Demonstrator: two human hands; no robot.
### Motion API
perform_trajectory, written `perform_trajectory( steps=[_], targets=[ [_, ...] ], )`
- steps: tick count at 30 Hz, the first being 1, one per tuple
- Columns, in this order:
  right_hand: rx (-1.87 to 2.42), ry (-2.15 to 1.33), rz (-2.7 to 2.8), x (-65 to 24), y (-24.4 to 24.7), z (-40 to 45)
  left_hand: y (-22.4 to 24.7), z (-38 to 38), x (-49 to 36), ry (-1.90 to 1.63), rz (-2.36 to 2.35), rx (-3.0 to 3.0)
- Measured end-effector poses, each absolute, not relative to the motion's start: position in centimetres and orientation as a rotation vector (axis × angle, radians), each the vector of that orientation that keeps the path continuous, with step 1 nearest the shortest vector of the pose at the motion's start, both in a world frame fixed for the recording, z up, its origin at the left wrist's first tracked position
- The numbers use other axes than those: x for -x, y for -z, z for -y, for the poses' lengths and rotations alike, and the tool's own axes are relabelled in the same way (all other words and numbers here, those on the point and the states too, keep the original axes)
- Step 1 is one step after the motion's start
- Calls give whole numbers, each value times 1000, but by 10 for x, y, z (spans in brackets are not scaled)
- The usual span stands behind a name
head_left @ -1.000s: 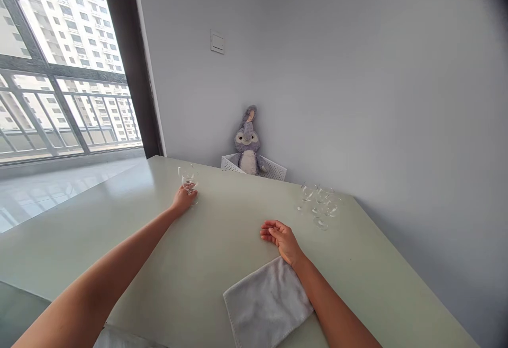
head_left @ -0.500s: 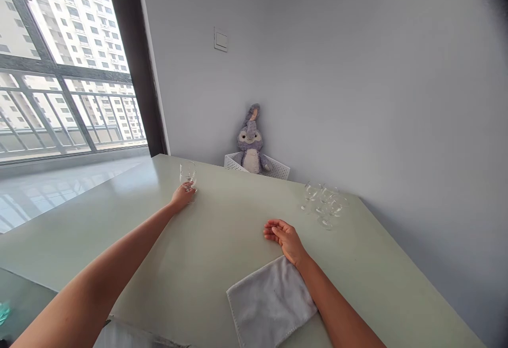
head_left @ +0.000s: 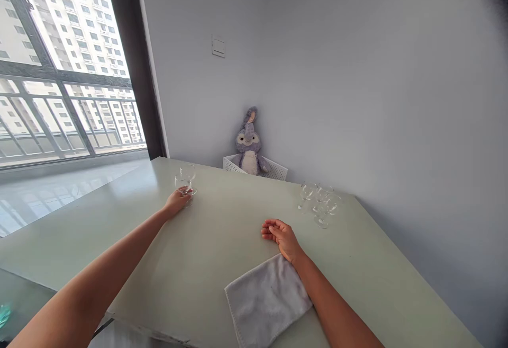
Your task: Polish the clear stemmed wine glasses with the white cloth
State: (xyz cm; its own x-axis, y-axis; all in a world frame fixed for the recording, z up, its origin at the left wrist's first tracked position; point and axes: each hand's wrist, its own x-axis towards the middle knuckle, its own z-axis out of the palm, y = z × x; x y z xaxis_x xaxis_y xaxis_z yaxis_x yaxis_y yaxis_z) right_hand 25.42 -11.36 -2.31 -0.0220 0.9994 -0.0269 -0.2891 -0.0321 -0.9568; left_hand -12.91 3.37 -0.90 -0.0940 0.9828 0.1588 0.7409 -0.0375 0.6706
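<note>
My left hand (head_left: 177,202) reaches to the far left part of the table, its fingers closed around the lower part of a clear stemmed glass (head_left: 182,183). Just behind that one stands another clear glass (head_left: 188,170), partly overlapped by it in view. My right hand (head_left: 281,234) rests on its side near the middle of the table, fingers loosely curled with nothing in them. Under its wrist lies a folded grey cloth (head_left: 265,300). Several more stemmed glasses (head_left: 326,206) stand close together to the right of this hand.
The pale green tabletop (head_left: 222,221) ends at a grey wall at the back and right. Beyond its far edge, a plush rabbit (head_left: 250,149) sits in a white perforated basket (head_left: 278,171). A large window (head_left: 71,72) is on the left.
My left hand has drawn slightly nearer and to the left with its glass, which now shows apart from the one behind. My right hand and the cloth stay in place.
</note>
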Motion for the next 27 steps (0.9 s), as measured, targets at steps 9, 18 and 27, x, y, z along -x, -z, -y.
perform_trajectory(
  steps=[9, 18, 27],
  targets=[
    [1133, -1104, 606, -267, 27, 94, 11, -25, 153, -875, -1931, -1837],
    [1291, -820, 453, -335, 15, 43, 14, -1, 152, -959, -2067, -1726],
    [1257, -960, 641, -310, 19, 47, 16, 4, 148, -1084, -2119, -1618]
  ],
)
